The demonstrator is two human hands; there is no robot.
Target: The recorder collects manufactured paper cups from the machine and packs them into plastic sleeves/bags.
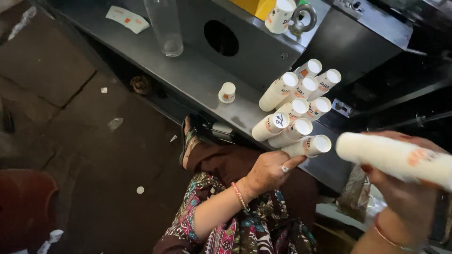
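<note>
My right hand (405,197) is closed around a long white stack of paper cups (395,157), held sideways at the right edge of the head view. My left hand (270,170) reaches toward the grey metal machine ledge (188,70), with a ring on one finger. Its fingers touch the lowest stack of cups (308,146) in a pile of several white cup stacks (296,101) lying on their sides on the ledge. I cannot tell whether the left hand grips that stack or only rests against it.
A single small paper cup (227,92) stands upside down on the ledge. A clear plastic tube (165,26), a flat cup blank (127,19) and another cup (280,16) sit farther back. My sandaled foot (188,141) rests on the dark floor, and a red bin (23,207) stands at the left.
</note>
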